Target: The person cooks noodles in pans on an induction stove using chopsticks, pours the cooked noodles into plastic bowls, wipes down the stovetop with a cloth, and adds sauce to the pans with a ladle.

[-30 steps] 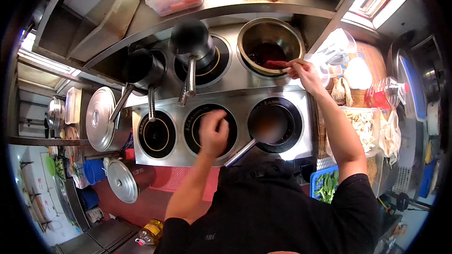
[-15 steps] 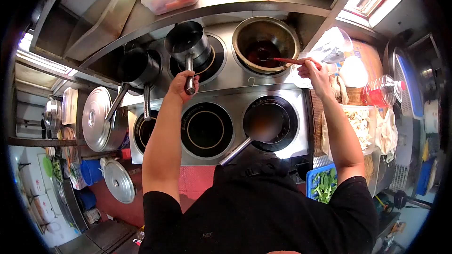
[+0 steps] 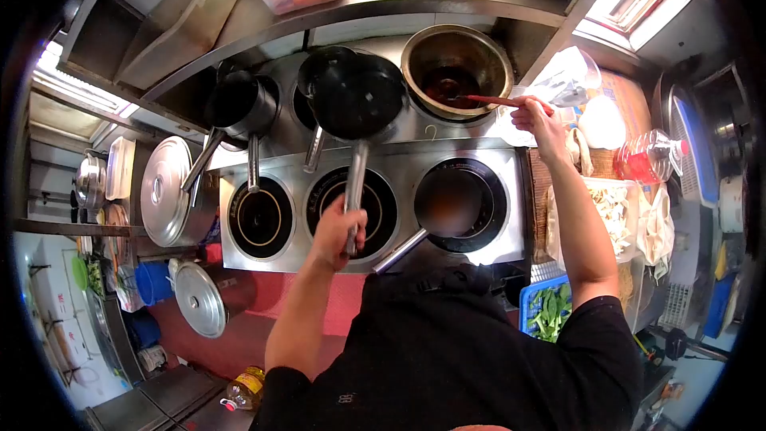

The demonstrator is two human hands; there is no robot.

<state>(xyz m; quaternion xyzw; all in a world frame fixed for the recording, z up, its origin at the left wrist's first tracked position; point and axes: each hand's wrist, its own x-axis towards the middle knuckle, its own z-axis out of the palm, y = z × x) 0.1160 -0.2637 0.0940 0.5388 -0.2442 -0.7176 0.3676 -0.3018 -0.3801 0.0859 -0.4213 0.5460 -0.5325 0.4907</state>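
Note:
My left hand (image 3: 339, 227) is wrapped round the metal handle of a dark saucepan (image 3: 351, 104), which is raised over the back burners. Partly behind it stands another dark saucepan (image 3: 315, 148), its handle pointing toward me. My right hand (image 3: 536, 112) grips a ladle (image 3: 491, 100) by its red handle. The ladle's head dips into dark red liquid inside a deep metal bowl (image 3: 499, 48) at the back right. On the front right burner sits a pan (image 3: 399, 251) with brownish contents, blurred in view.
More saucepans (image 3: 239, 104) stand at the back left, beside a large lidded pot (image 3: 163, 191). A metal shelf (image 3: 383, 6) runs above the back burners. At the right are a tub of pale sliced food (image 3: 610, 219), a bottle of red liquid (image 3: 642, 157) and a blue basket of greens (image 3: 525, 303).
My left hand has lifted a saucepan off the other one and drawn its handle toward me and slightly right. The ladle remains in the bowl, my right hand nearly still.

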